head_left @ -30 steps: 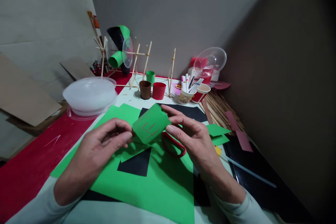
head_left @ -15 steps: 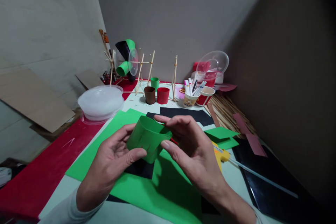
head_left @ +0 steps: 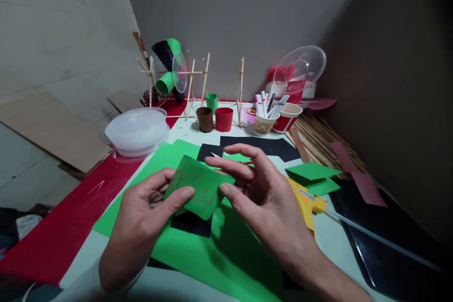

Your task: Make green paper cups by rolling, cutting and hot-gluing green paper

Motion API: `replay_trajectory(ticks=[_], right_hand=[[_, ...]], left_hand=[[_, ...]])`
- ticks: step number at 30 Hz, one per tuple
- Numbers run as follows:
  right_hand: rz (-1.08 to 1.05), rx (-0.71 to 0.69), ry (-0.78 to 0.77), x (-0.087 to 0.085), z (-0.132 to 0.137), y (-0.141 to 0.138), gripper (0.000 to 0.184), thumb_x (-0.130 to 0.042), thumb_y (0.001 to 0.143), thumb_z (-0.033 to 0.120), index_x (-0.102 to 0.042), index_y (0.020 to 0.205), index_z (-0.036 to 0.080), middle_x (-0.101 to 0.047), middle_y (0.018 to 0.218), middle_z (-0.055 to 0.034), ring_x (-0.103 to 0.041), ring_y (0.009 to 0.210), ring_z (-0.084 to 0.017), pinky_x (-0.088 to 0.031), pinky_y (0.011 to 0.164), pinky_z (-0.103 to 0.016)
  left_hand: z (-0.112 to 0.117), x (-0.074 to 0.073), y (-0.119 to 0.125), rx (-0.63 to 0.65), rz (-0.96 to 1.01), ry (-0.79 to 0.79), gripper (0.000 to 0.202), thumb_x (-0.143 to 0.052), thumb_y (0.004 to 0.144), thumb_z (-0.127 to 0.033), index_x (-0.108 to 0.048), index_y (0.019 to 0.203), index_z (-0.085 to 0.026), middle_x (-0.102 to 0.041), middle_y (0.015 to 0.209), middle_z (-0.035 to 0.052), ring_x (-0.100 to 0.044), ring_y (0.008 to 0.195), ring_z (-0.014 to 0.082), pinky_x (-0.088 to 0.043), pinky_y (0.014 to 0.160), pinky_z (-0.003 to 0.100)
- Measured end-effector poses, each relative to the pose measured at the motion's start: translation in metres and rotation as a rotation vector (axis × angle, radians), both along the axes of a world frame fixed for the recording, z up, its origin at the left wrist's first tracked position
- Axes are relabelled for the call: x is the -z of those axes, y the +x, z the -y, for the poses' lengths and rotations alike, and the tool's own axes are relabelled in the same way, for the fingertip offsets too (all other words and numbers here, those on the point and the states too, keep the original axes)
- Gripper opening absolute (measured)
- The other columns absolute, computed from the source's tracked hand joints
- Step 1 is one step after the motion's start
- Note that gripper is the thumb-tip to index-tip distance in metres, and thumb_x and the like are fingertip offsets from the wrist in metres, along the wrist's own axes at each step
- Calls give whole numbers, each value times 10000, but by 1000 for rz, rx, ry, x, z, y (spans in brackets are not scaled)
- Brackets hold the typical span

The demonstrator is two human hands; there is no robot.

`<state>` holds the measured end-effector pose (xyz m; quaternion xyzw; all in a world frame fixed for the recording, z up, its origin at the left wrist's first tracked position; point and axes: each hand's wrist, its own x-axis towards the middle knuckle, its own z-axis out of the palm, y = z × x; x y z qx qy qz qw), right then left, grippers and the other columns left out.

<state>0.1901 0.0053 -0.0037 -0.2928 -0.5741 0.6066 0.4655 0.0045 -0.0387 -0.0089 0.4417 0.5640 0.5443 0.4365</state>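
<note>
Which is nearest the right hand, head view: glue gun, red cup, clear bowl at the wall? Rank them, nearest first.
1. Glue gun, just right of the right hand.
2. Red cup, ahead, beside the brown cup.
3. Clear bowl, far right, by the wall.

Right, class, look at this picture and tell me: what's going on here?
A person holds a small green paper piece in both hands, the left hand pinching its left edge, the right hand its right side. It bears drawn lines. Beneath lies a large green sheet; a yellow glue gun rests beside the right hand.
</note>
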Motion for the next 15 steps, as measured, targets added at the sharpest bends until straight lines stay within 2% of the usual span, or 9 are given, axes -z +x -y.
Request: replay_trajectory(ticks=[2,4,6,9,10,12,15], right_hand=[[38,-29,-23,0,2,0,364,-720,902,216,-548,1205,317,-774,1259,-1,-713,1189,-152,-555,924,-260],[109,-20,-41,1,2,1,397,-770,873,293,-572,1217,325,-783,1207,7,-722,1125,-167,-556,882,-268],[174,18,-54,1,0,0,381,-797,851,349,-615,1183,306,-803,1046,23,-720,887,-137,-529,712,-225],[168,64,-74,2,-4,-1,283,-812,832,305,-665,1067,246,-768,790,59,-552,578,-66,-403,511,-171],[140,71,-87,2,-5,-2,273,-828,816,275,-675,1037,233,-763,761,65,-531,554,-56,-393,497,-160],[76,92,-114,1,-6,-3,281,-869,773,239,-703,999,216,-777,758,60,-580,593,-59,-434,533,-142],[-7,147,-148,0,-7,-3,275,-893,763,298,-751,982,212,-796,775,36,-659,682,-88,-512,618,-159]], left_hand=[[0,-3,1,-4,-35,-3,258,-893,732,-425,-769,818,-215,-736,710,-27,-662,624,124,-546,547,155],[-1,-4,3,1,-56,-31,247,-910,698,-402,-777,794,-216,-724,684,-32,-644,594,120,-531,506,149],[-1,-5,7,6,-53,-71,231,-925,668,-365,-778,763,-214,-715,662,-37,-626,573,111,-508,473,135],[1,-5,13,-50,6,-115,262,-962,605,-334,-772,743,-218,-695,627,-53,-594,547,94,-474,441,114],[1,-5,14,-67,52,-138,287,-969,598,-348,-774,770,-226,-700,632,-55,-599,547,97,-486,445,121],[1,-4,16,-70,176,-167,324,-950,650,-406,-778,874,-247,-706,646,-57,-622,550,107,-531,481,145],[0,-3,18,23,326,-155,334,-863,786,-448,-761,1046,-264,-756,753,-30,-698,626,124,-587,580,169]])
